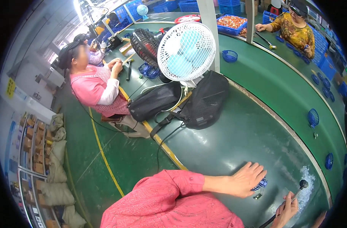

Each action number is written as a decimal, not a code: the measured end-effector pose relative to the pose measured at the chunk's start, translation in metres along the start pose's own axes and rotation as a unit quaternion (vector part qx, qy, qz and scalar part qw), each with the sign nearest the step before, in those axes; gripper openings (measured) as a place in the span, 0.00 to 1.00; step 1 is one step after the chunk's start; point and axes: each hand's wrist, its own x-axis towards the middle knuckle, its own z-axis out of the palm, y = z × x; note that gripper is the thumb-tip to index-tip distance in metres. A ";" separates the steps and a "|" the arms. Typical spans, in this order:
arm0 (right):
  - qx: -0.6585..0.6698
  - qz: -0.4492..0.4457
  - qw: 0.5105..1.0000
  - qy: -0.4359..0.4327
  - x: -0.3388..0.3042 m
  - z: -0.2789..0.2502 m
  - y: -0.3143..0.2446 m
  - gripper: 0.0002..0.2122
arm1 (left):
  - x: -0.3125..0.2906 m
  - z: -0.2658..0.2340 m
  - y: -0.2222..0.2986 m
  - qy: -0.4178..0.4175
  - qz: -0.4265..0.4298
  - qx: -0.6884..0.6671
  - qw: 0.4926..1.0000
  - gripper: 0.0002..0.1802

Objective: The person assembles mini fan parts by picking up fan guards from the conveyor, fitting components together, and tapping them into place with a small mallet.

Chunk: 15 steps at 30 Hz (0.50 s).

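Observation:
My left hand [245,180] lies palm down on the green bench, fingers stretched out and a little apart. By its thumb side, partly covered by it, is a small blue plastic basket [261,184]. Just below that basket rests a small metal piece [258,196]. My right hand [286,208], at the lower right, has its fingers closed round a hammer with a black handle and a rounded black end [303,184]. The hammer's end is over a scatter of small clear bits [305,197]. Part of the grip is hidden behind the fingers.
Beyond my left hand lie a black bag [209,100] and a white fan [186,51]. A green conveyor belt [272,91] with blue baskets [313,118] curves along the right. One co-worker [95,81] sits at the left, another [295,30] across the belt. A cable hangs over the bench edge.

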 end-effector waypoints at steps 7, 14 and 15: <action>0.105 0.015 0.980 -0.170 0.025 -0.017 0.058 0.08 | -0.011 0.000 -0.004 0.104 0.010 -0.120 0.987 0.44; 0.147 0.063 0.964 -0.211 0.018 -0.010 0.059 0.10 | -0.012 0.000 0.006 0.092 0.034 -0.208 0.973 0.44; 0.134 0.079 0.973 -0.170 0.010 -0.006 0.049 0.08 | -0.008 0.004 0.008 0.099 0.053 -0.209 0.972 0.44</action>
